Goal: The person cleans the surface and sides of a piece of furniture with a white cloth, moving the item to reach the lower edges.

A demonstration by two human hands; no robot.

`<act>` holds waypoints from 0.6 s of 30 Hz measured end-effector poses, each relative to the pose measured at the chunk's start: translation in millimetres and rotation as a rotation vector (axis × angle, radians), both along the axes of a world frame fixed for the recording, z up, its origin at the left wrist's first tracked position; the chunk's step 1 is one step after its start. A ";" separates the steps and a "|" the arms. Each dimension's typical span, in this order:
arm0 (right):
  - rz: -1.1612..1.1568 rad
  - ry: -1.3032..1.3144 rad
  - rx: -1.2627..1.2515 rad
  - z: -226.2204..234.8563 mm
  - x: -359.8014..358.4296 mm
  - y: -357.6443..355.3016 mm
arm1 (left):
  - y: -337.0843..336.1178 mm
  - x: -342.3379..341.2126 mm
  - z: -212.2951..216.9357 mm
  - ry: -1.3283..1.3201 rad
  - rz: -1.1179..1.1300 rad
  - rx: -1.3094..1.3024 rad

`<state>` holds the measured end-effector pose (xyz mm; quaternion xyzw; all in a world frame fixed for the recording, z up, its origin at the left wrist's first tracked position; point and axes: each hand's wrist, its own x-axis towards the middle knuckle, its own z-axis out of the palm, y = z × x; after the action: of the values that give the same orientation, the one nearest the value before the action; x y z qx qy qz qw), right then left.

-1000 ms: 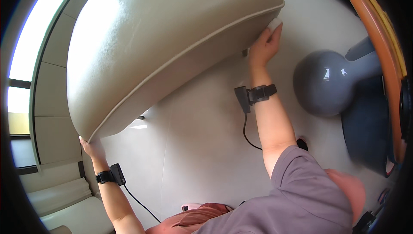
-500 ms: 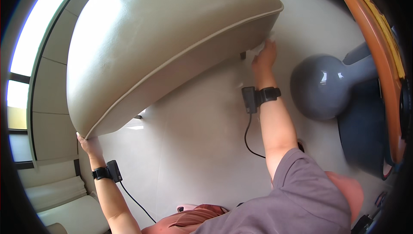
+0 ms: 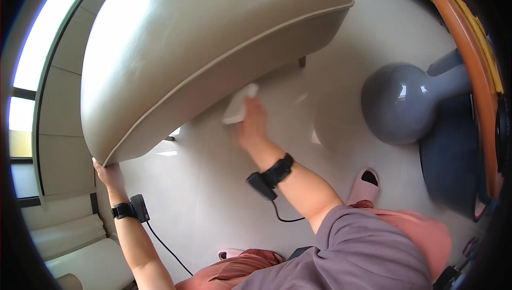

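Observation:
A big beige leather ottoman [image 3: 213,29] with a piped edge fills the upper part of the view, standing on short dark legs. At its near left corner my left hand [image 3: 110,177] grips the lower edge, fingers partly hidden beneath it. My right hand [image 3: 252,125], blurred by motion, is closed on a white cloth [image 3: 235,109], perhaps a tissue. It hovers just in front of the ottoman's lower side, apart from it as far as I can see. Both wrists wear black straps with small cabled boxes.
On the right stand a glossy grey rounded object [image 3: 397,103] and an orange panel [image 3: 464,61] with yellow on it. Pale floor [image 3: 213,183] lies between me and the ottoman. My feet wear pink slippers [image 3: 364,186]. Windows and a panelled wall [image 3: 61,103] run along the left.
My right hand has swung left and nearer with the white cloth, away from the ottoman's right end. My left hand stays at the corner. The ottoman barely shifts in view.

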<state>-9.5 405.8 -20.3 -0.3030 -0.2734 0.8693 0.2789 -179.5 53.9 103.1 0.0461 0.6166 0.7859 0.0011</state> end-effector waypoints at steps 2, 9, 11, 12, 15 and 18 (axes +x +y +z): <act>-0.258 -0.075 0.151 -10.7 11.8 36.2 | -6.7 -2.6 -5.8 -0.017 0.053 0.000; -0.661 -0.130 0.537 42.8 26.1 206.9 | 0.3 -1.5 -5.3 -0.030 0.100 0.012; -0.609 -0.134 0.600 55.5 22.7 207.7 | -3.9 -1.4 -8.0 -0.023 0.093 0.051; -0.576 -0.162 0.596 58.1 21.5 207.6 | -4.9 -1.6 -8.3 -0.015 0.079 0.094; -0.590 -0.209 0.714 52.9 19.0 201.1 | 0.5 0.3 -4.3 -0.048 0.133 0.105; -0.713 -0.294 0.925 35.3 14.6 181.0 | -3.8 -4.9 -5.3 0.002 0.108 0.051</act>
<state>5.0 586.8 15.0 -0.3404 -0.5406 0.4619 0.6153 -184.4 50.1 97.9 0.0132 0.5980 0.8002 -0.0432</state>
